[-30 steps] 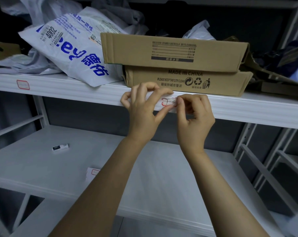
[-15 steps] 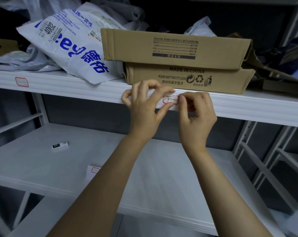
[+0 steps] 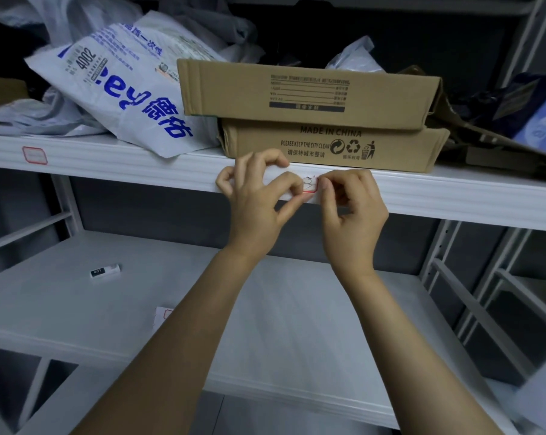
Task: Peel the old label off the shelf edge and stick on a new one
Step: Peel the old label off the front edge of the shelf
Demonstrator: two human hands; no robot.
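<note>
Two hands closer now | right hand (image 3: 350,211) pinches label (image 3: 310,185), more crumpled, lifting off shelf edge (image 3: 453,199) | left hand (image 3: 256,202) curled just left of that pinch, hold unclear | peel progressing

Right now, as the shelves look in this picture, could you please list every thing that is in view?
crumpled label: one, white with red border, on the upper shelf edge, between both grips
second label: one, white with red border, far left on that edge
cardboard boxes: two, brown, stacked on the upper shelf
plastic bag: one, white with blue print, left of the boxes
small block: one, white and black, on the lower shelf
label sheet: one, white, lower shelf, partly behind left forearm
left grip: one, bare hand, pinches the label's left end
right grip: one, bare hand, pinches its right end
</note>
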